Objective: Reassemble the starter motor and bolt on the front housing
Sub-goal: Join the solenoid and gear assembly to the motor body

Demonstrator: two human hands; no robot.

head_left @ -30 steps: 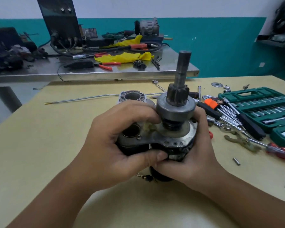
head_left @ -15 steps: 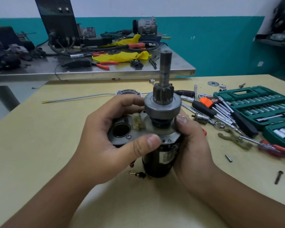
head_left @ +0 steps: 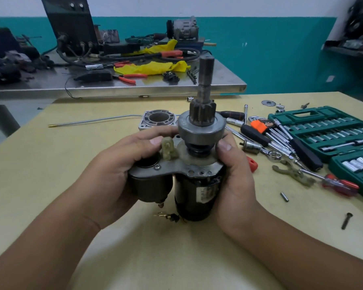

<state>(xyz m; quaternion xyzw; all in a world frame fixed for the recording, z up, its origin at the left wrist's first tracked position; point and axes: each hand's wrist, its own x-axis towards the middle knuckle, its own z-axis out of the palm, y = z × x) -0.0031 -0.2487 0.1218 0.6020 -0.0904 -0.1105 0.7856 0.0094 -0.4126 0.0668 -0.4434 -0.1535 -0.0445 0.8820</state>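
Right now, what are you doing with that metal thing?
A person holds a starter motor upright over the table, left hand round the small cylinder, right hand round the big one. Its shaft sticks up bare. The front housing lies behind, not yet on.

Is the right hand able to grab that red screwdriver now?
Probably not yet: the right hand is busy gripping the starter motor. The red screwdriver lies uncovered on the table to its right.

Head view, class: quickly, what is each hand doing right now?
Left hand: grips the starter motor at its solenoid side.
Right hand: grips the motor body.
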